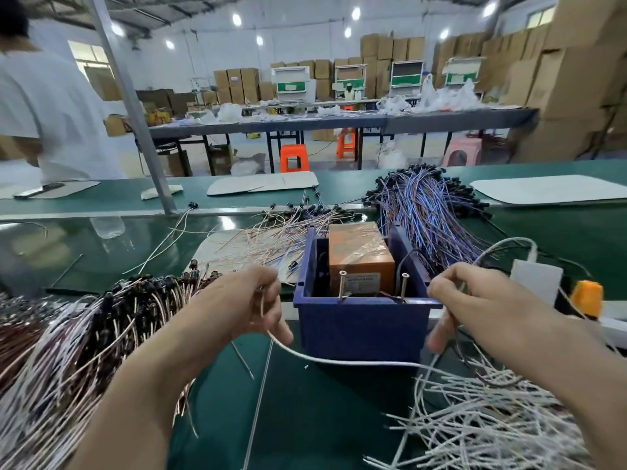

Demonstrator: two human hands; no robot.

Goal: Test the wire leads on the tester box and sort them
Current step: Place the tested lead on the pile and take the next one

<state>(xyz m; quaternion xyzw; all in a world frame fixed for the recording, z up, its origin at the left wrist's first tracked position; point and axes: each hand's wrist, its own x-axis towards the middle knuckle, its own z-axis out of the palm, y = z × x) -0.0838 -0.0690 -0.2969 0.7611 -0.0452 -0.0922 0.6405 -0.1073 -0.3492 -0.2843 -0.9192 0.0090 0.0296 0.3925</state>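
Note:
A blue plastic tester box (363, 327) stands in the middle of the green table, with an orange block (359, 252) inside and two upright screws (342, 283) at its front rim. My left hand (237, 307) pinches a white wire lead (339, 360) just left of the box. My right hand (475, 307) grips thin wires just right of the box. The white lead sags between both hands in front of the box. A pile of white leads (492, 422) lies at the lower right.
A big bundle of white and brown leads (68, 351) lies at the left. Blue and purple leads (427, 212) are heaped behind the box, pinkish ones (271, 239) beside them. A white adapter (536, 279) and an orange device (587, 296) sit at the right. A person in white (51, 106) stands far left.

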